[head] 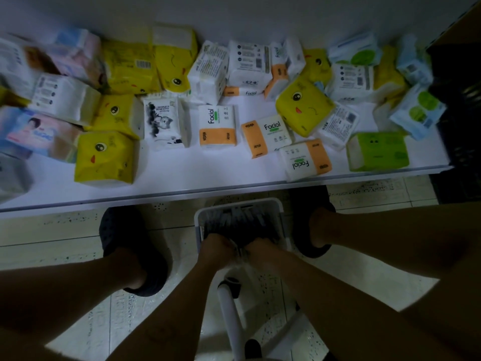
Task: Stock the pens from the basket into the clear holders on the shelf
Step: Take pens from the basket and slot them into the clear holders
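Well, the person is bent over the white basket (199, 231) on the floor at six o'clock, with the left hand (217, 246) and right hand (260, 247) side by side inside it, fingers curled round a bunch of the dark pens (242, 217). To my eye a two-handed scoop like that could let pens slide out and scatter on the tiles, and the shelf (182, 179) edge at twelve o'clock hangs right over the basket, where a quick lift could knock them. No clear holders show among the tissue packs (217, 126) up there.
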A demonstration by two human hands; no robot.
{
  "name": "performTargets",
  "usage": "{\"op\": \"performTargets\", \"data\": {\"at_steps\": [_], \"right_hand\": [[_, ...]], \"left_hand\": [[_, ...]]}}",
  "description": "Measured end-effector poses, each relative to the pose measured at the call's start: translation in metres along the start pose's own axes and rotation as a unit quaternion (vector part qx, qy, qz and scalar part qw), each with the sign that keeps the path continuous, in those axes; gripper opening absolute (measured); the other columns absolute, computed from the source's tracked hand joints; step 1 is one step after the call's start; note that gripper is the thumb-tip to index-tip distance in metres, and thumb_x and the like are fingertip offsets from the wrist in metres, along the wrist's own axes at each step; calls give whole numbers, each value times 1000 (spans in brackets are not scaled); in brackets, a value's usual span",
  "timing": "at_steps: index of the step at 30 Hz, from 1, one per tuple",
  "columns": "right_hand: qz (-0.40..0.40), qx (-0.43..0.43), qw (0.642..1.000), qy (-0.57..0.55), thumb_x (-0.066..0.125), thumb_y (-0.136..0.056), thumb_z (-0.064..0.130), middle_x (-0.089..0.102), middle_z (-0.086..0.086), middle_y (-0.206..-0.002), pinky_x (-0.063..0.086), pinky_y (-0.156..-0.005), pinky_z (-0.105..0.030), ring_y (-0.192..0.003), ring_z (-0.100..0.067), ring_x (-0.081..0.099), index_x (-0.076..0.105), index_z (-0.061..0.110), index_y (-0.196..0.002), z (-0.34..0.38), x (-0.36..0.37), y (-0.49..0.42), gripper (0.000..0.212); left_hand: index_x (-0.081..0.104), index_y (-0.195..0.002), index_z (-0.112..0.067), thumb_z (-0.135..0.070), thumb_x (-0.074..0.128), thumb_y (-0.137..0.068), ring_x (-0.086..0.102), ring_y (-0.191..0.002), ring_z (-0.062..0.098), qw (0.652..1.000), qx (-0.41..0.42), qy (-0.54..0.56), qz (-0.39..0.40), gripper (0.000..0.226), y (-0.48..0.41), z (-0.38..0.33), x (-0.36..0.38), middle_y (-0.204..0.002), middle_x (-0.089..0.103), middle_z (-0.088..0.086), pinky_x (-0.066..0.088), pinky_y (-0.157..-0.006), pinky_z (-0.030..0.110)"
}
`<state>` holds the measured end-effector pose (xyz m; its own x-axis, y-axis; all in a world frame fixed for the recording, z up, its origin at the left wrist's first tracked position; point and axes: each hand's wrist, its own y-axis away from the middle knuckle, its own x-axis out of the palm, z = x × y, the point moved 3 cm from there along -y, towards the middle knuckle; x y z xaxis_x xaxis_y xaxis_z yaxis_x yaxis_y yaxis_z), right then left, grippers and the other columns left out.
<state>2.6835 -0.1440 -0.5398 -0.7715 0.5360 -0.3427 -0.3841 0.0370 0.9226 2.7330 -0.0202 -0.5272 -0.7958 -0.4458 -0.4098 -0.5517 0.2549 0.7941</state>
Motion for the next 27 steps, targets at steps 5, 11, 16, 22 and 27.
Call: {"op": "performTargets", "data": {"at_steps": [5,11,16,22,27], "right_hand": [[-25,23,999,10,45,-100,25,38,-15,-148,32,-111,-37,-133,-31,39,37,9,-145,4,-1,-3,49],[-25,-10,999,23,45,-96,20,42,-19,-141,36,-107,-47,-130,-39,39,49,6,-135,1,-1,-1,42],[3,-12,999,48,45,-100,25,33,-19,-149,22,-117,-48,-138,-37,29,34,5,-147,8,2,-3,52],[-41,-20,996,81,42,-99,29,31,-20,-145,28,-112,-49,-132,-40,30,41,7,-142,13,-4,2,48],[-22,9,996,83,44,-100,31,14,-21,-154,14,-117,-55,-142,-41,13,27,5,-149,17,-4,1,58]], "left_hand": [[61,-120,-10,0,58,-84,58,-109,27,998,8,70,-7,37,8,-5,-11,-117,63,10,50,-92,36],[34,-139,-19,-8,61,-87,59,-106,30,985,6,171,4,60,30,-6,-15,-126,54,12,56,-84,42],[35,-130,-21,-13,55,-93,65,-76,23,980,-53,186,37,43,41,3,-22,-101,65,14,56,-67,35],[44,-128,-13,-13,36,-99,51,-67,17,979,-67,191,-12,30,43,11,-29,-90,56,11,48,-57,27],[53,-114,-6,-22,34,-103,50,-69,19,988,-43,135,-60,27,40,8,-30,-96,57,14,44,-58,28]]}}
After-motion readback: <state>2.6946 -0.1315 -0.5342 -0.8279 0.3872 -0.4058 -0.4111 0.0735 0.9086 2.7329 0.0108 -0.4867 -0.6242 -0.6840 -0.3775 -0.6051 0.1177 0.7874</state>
